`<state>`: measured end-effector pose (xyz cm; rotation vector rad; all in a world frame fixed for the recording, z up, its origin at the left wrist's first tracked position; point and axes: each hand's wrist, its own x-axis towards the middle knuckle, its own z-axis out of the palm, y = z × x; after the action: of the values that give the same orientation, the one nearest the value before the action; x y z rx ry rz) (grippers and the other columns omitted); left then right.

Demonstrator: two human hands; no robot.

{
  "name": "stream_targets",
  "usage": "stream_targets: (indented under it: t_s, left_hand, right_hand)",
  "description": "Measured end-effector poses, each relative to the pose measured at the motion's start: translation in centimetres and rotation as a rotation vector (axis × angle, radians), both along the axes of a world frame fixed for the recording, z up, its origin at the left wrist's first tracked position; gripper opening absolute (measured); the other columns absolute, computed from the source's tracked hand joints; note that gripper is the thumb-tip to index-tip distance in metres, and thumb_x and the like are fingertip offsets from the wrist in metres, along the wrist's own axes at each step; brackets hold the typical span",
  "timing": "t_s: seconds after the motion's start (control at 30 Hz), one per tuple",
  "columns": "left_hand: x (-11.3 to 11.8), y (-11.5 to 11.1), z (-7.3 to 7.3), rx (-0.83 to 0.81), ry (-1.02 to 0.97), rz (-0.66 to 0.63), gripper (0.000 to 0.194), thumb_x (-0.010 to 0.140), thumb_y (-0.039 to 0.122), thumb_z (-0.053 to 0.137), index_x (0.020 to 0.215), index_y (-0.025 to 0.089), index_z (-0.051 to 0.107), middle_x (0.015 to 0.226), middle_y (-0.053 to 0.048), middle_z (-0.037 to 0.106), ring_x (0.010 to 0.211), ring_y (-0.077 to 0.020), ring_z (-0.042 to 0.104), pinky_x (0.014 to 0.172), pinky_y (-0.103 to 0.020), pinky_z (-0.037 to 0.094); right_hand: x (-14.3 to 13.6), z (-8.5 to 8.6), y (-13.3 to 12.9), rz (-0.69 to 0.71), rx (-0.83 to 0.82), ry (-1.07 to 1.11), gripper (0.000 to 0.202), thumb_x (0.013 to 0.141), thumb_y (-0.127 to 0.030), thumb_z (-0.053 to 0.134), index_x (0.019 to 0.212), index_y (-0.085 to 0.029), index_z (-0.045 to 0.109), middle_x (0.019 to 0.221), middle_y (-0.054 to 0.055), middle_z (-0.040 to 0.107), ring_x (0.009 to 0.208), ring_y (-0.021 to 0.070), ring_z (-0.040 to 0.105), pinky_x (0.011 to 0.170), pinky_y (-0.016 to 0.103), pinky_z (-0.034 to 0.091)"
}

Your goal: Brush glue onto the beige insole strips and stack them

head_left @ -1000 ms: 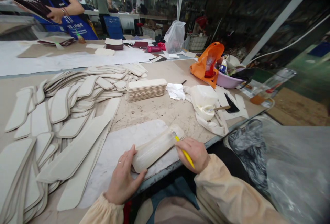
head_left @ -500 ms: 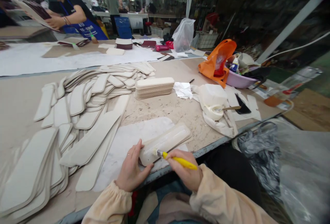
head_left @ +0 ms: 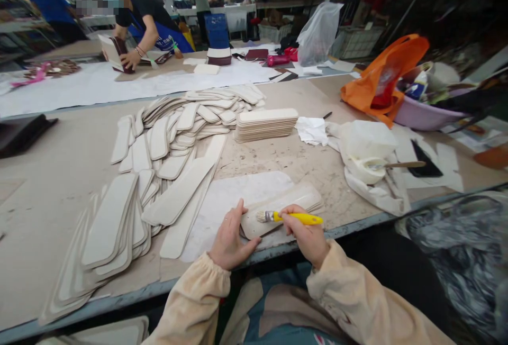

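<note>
My right hand [head_left: 307, 234] is closed around the yellow handle of a paintbrush [head_left: 304, 218]. Its pale bristles rest on the top piece of a small stack of off-white, round-ended strips [head_left: 288, 205], whose surface looks wet and glossy in places. At the near left end of that stack, my left hand [head_left: 232, 236] clasps the edges, index finger on the far side and thumb on the near side. Beneath the stack lies a white sheet [head_left: 222, 202]. A tub of white paste [head_left: 367, 169] with a stick [head_left: 405, 164] across it stands to the right.
Loose off-white strips [head_left: 159, 144] spread over the left of the table, beside a neat stack [head_left: 266, 125]. A crumpled white tissue [head_left: 312, 130], an orange bag [head_left: 381, 80] and a lilac basin [head_left: 428, 109] lie to the right. Across the table a co-worker [head_left: 145, 22] handles panels.
The view has swung left, so the scene sits further right. The brush has tilted flatter, its bristles still on the top strip. My left hand keeps its place at the stack's end.
</note>
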<state>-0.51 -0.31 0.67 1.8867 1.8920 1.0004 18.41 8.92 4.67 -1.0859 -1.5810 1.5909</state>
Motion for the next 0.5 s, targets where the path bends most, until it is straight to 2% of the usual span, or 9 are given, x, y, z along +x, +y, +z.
stream_targets:
  t_s: [0.07,0.23,0.37,0.5]
  left_hand:
    - [0.0,0.0,0.0,-0.004,-0.012,-0.005,0.103,0.072,0.029,0.071,0.15,0.02,0.005,0.126,-0.015,0.053,0.116,-0.0297,0.053,0.098,-0.05,0.045]
    - [-0.2,0.1,-0.2,-0.009,-0.048,0.018,0.105,0.07,0.031,0.072,0.15,0.024,0.004,0.125,-0.013,0.052,0.113,-0.0282,0.055,0.095,-0.05,0.047]
    - [-0.2,0.0,-0.2,-0.012,-0.045,0.017,0.104,0.071,0.031,0.072,0.15,0.022,0.005,0.124,-0.013,0.053,0.113,-0.0276,0.055,0.097,-0.05,0.047]
    - [-0.2,0.1,-0.3,-0.017,-0.025,0.018,0.103,0.071,0.033,0.072,0.149,0.021,0.006,0.124,-0.013,0.053,0.114,-0.0277,0.055,0.097,-0.05,0.047]
  right_hand:
    - [-0.1,0.1,0.0,-0.019,-0.01,0.02,0.023,0.088,-0.04,0.053,0.078,-0.019,0.056,0.054,-0.006,0.048,0.051,0.0103,0.043,0.053,0.024,0.035]
    - [-1.8,0.0,-0.9,0.1,-0.019,0.015,0.023,0.089,-0.04,0.051,0.083,-0.019,0.059,0.055,-0.006,0.051,0.05,0.0098,0.045,0.052,0.022,0.037]
    - [-1.6,0.1,-1.0,0.052,0.088,-0.057,0.022,0.09,-0.038,0.052,0.081,-0.019,0.06,0.056,-0.005,0.052,0.053,0.0106,0.049,0.056,0.023,0.039]
    - [-0.8,0.6,-1.4,0.04,0.091,-0.044,0.023,0.09,-0.038,0.051,0.081,-0.019,0.06,0.055,-0.005,0.052,0.052,0.0104,0.049,0.054,0.023,0.039]
